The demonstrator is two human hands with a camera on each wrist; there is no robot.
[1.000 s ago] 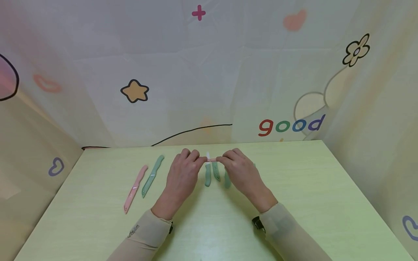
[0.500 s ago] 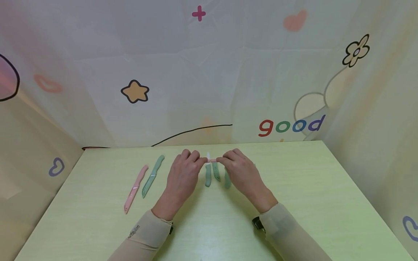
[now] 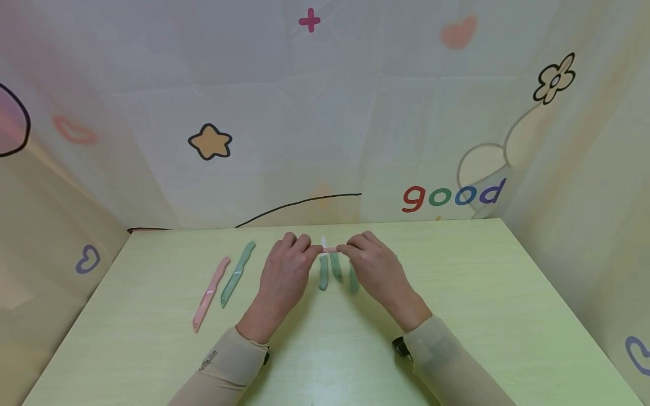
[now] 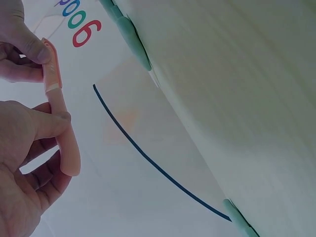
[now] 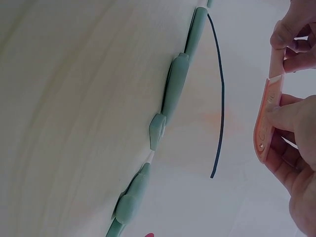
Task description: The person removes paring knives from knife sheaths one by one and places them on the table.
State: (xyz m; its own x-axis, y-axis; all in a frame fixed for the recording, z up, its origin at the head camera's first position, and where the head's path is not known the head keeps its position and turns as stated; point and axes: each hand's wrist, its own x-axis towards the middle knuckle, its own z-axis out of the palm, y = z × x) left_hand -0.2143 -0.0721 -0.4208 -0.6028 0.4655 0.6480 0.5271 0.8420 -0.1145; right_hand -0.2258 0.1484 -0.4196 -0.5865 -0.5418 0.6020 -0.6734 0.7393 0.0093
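At the left of the head view, a pink knife [image 3: 210, 296] and a green knife [image 3: 237, 274] lie slanted on the table [image 3: 127, 310]. Near the centre, the left hand [image 3: 284, 268] pinches the handle [image 4: 70, 153] of a second pink knife [image 3: 331, 249], its long axis running sideways between the hands, neither nearer; rightward, the right hand [image 3: 376, 270] pinches its sheath [image 5: 263, 126].

Two knives [image 3: 237, 274] on table [image 3: 127, 349], left of left hand [image 3: 285, 268].
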